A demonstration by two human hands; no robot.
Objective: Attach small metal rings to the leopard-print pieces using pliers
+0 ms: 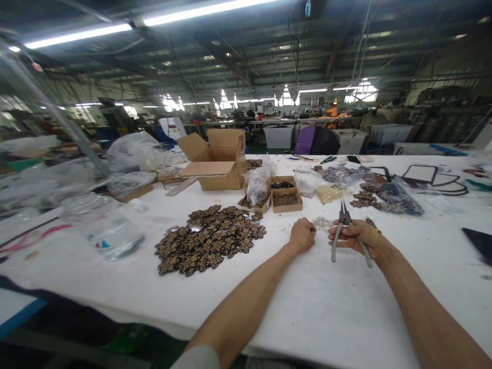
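My right hand (363, 238) holds a pair of needle-nose pliers (345, 220) with grey handles, jaws pointing away from me and handles spread. Just left of it, my left hand (303, 236) rests on the white table with its fingers curled down; what they hold, if anything, is hidden. Beside that hand lies a scatter of tiny silvery pieces (322, 223), too small to name. Further left spreads a heap of flower-shaped brown and black patches (211, 238). Behind my left hand stands a small box of brass-coloured bits (285, 200).
An open cardboard box (221, 174) stands at the back, next to plastic bags (134, 151). A clear jar (109, 230) of liquid is at the left. To the right lie bagged parts (400, 197), more patches (365, 200) and a dark flat object (478, 246). A person in orange (331, 111) is far off.
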